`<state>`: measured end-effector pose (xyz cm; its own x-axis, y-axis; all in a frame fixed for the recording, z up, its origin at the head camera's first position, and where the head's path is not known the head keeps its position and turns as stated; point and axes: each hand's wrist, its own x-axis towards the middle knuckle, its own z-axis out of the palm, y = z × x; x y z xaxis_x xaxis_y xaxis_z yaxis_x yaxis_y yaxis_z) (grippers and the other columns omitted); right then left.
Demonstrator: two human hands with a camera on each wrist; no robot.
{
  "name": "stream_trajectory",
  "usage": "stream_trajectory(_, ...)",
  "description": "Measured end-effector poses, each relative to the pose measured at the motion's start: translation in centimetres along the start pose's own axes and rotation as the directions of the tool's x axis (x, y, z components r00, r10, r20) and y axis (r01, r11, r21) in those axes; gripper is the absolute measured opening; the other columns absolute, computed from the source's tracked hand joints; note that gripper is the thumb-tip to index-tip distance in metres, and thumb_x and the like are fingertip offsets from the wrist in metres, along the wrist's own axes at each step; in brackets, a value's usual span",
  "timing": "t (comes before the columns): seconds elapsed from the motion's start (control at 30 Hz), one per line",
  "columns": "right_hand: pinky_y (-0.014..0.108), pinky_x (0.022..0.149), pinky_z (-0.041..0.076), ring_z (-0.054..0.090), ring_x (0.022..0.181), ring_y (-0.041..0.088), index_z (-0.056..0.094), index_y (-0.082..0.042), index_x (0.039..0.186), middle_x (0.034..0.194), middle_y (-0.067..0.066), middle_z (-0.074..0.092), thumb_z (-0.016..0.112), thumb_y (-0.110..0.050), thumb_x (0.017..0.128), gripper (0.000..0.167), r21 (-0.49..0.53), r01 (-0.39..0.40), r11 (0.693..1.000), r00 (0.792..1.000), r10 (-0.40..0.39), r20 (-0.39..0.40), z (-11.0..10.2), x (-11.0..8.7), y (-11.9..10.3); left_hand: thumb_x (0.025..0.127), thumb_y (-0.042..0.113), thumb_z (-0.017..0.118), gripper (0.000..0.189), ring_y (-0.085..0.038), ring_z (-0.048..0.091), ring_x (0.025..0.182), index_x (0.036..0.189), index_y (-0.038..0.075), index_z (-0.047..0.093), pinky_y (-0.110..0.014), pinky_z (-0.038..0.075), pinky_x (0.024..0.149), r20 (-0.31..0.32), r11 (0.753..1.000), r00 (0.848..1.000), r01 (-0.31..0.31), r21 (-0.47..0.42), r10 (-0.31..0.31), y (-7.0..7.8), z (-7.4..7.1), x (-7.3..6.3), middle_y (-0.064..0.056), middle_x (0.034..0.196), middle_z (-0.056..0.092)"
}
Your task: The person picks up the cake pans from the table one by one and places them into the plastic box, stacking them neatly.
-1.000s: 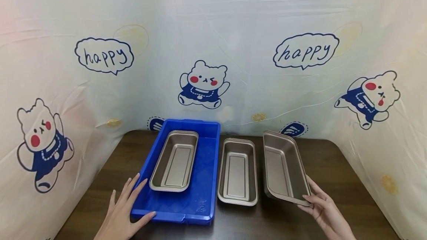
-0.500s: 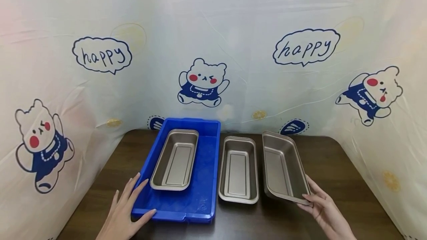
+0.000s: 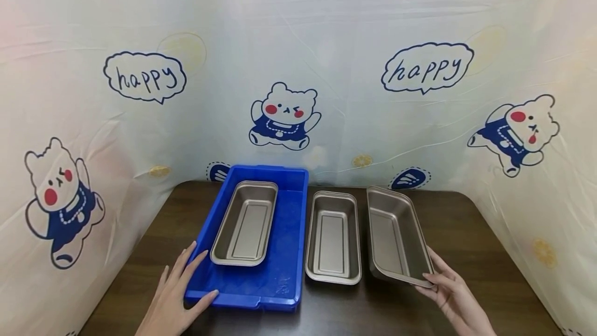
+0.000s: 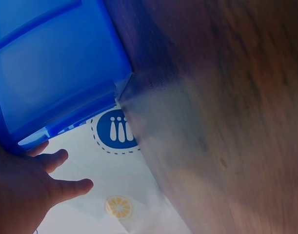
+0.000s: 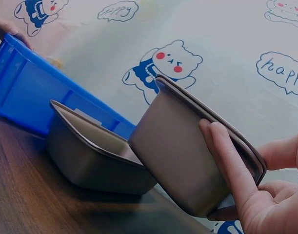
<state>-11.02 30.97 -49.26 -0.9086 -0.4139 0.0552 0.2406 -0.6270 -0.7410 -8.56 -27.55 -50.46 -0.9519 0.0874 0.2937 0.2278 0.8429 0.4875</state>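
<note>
In the head view, my right hand (image 3: 456, 295) grips a brown-grey metal loaf pan (image 3: 391, 237) by its near right corner, thumb over the rim and fingers along the outside. The pan is tilted toward the left, and the right wrist view shows its side raised above the table. My left hand (image 3: 173, 294) rests with spread fingers at the near left corner of a blue plastic tray (image 3: 284, 253), thumb on the front rim. Inside that tray, toward its left side, lies a matching loaf pan (image 3: 250, 232). Another loaf pan (image 3: 332, 245) stands upright between tray and held pan.
The dark wooden table (image 3: 471, 253) has rounded far corners. A pale curtain (image 3: 350, 66) printed with bears and "happy" bubbles hangs close behind the table and along both sides.
The far end of the held loaf pan has dipped slightly. Both hands keep their places, and the tray and other pans stay put; the head view shifts a little.
</note>
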Motion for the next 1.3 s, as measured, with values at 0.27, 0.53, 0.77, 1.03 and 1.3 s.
stream_trajectory(0.27,0.036,0.096,0.059,0.071,0.11,0.018,0.07,-0.029,0.139,0.131,0.003,0.066,0.026,0.013,0.106,0.07,-0.048,0.028,0.998,0.998,-0.031,-0.058,0.2,-0.5,-0.3,0.09,0.045,0.082,0.081,-0.057,0.032,0.145,0.156,0.013,0.048,-0.085,0.008,0.112,0.005,1.0,1.0,0.0,0.006,0.0,0.0,0.0,0.0,-0.018,0.17,0.025)
stream_trajectory(0.53,0.037,0.098,0.058,0.07,0.119,0.024,0.068,-0.028,0.143,0.136,0.005,0.067,0.024,0.014,0.106,0.071,-0.009,0.006,1.0,1.0,-0.006,-0.003,0.5,-0.5,-0.4,0.089,0.041,0.084,0.08,-0.057,0.034,0.144,0.155,0.012,0.05,-0.085,0.007,0.113,-0.021,1.0,1.0,-0.022,-0.009,0.022,-0.1,0.0,0.0,-0.017,0.17,0.027)
stream_trajectory(0.77,0.038,0.1,0.057,0.069,0.121,0.025,0.067,-0.026,0.144,0.138,0.007,0.066,0.023,0.015,0.106,0.072,0.024,0.018,1.0,1.0,-0.019,0.025,1.0,-0.1,-0.3,0.088,0.04,0.085,0.08,-0.056,0.035,0.144,0.155,0.013,0.05,-0.085,0.006,0.113,-0.034,0.999,0.999,-0.032,-0.007,0.031,-0.3,0.1,-0.1,-0.016,0.171,0.027)
stream_trajectory(1.03,0.039,0.099,0.057,0.069,0.121,0.025,0.068,-0.026,0.143,0.139,0.004,0.066,0.025,0.013,0.107,0.069,0.021,0.017,1.0,1.0,-0.017,0.002,2.1,0.5,-0.5,0.088,0.04,0.084,0.081,-0.055,0.033,0.145,0.156,0.013,0.049,-0.084,0.004,0.114,-0.037,0.999,0.999,-0.038,0.001,0.038,-0.3,0.1,-0.1,-0.016,0.171,0.027)
stream_trajectory(1.3,0.039,0.099,0.057,0.07,0.12,0.024,0.067,-0.026,0.144,0.139,0.003,0.067,0.026,0.014,0.106,0.069,-0.005,0.018,1.0,1.0,-0.018,0.009,3.0,1.0,-0.2,0.088,0.041,0.084,0.081,-0.053,0.028,0.149,0.156,0.013,0.049,-0.085,0.003,0.113,-0.046,0.999,0.998,-0.048,0.021,0.049,-0.3,0.1,-0.1,-0.015,0.171,0.027)
